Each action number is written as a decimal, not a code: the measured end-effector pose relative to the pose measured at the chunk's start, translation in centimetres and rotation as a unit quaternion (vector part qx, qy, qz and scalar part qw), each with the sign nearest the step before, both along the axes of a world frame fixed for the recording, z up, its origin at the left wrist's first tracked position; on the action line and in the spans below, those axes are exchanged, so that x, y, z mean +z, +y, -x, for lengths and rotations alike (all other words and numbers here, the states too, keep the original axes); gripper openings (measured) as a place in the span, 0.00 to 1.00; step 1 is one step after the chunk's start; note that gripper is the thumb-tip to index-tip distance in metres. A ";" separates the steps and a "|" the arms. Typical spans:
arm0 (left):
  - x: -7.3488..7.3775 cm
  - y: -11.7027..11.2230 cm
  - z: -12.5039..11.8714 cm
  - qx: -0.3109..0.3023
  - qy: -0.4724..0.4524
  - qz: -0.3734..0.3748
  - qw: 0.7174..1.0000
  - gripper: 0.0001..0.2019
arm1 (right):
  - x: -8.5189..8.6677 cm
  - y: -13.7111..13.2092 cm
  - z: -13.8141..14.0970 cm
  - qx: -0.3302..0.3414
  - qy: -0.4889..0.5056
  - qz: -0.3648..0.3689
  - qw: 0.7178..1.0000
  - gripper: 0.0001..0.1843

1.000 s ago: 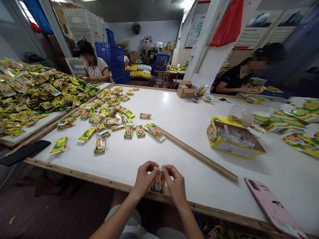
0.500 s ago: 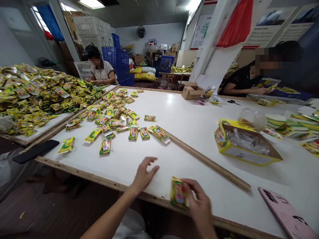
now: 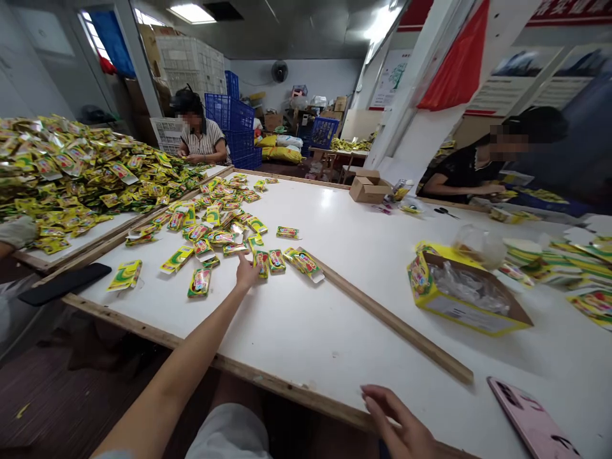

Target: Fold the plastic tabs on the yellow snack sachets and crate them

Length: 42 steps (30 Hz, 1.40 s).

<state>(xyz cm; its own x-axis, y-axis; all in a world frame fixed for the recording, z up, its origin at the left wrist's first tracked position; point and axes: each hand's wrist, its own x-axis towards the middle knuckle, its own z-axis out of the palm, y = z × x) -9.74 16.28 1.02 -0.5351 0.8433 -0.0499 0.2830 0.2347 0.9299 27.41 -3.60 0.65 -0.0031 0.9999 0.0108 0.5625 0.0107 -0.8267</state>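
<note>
My left hand is stretched out to the near edge of a spread of small printed boxes. Its fingers close on the side of one small yellow-green box, which still rests on the table; part of the grip is hidden behind the hand. Right beside that box lies another small box. At the table's front edge, my right hand is empty, with thumb and fingers apart. Several more small boxes lie loosely on the white tabletop, some with flaps open.
A wooden strip crosses the table diagonally. To the right are a yellow carton of clear plastic bags and a pink phone. A large heap of packets covers the left table. Two people sit across; a gloved hand shows far left.
My left hand has moved forward and left onto a small box, shifting it slightly. My right hand has let go of the box it held, which is out of sight now.
</note>
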 end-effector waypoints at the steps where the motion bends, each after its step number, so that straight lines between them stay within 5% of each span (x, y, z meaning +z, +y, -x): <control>1: -0.1 -1.1 -0.5 -0.015 -0.016 -0.010 1.000 0.27 | 0.2 0.5 1.7 0.003 0.014 -0.009 1.000 0.17; 6: -1.2 -9.2 -5.5 -0.132 -0.100 -0.061 0.984 0.24 | 0.3 3.5 7.0 0.006 0.110 -0.071 0.991 0.15; 8: -1.6 -12.3 -7.8 -0.226 -0.202 -0.097 0.948 0.23 | -0.1 4.4 8.4 0.009 0.157 -0.078 0.984 0.17; 12: -1.8 -15.9 -10.7 -0.326 -0.244 -0.096 0.908 0.20 | -1.1 4.9 10.1 0.023 0.241 -0.057 0.969 0.19; 20: -1.1 -16.0 -10.5 -0.384 -0.179 -0.060 0.904 0.17 | -1.8 4.6 9.3 0.066 0.207 -0.036 0.975 0.14; 25: -1.1 -15.2 -10.5 -0.332 -0.180 -0.104 0.920 0.07 | -1.6 5.6 10.5 0.042 0.208 -0.080 0.974 0.12; 29: -1.1 -14.9 -10.4 -0.311 -0.212 -0.129 0.917 0.12 | -1.8 5.8 11.3 0.022 0.242 -0.072 0.967 0.15; 34: -0.8 -14.9 -10.2 -0.315 -0.148 -0.122 0.929 0.07 | -1.0 5.3 11.2 0.057 0.204 -0.098 0.972 0.11; 42: -0.8 -14.6 -11.0 -0.253 -0.164 -0.108 0.947 0.06 | -0.4 5.7 11.6 0.017 0.185 -0.067 0.980 0.14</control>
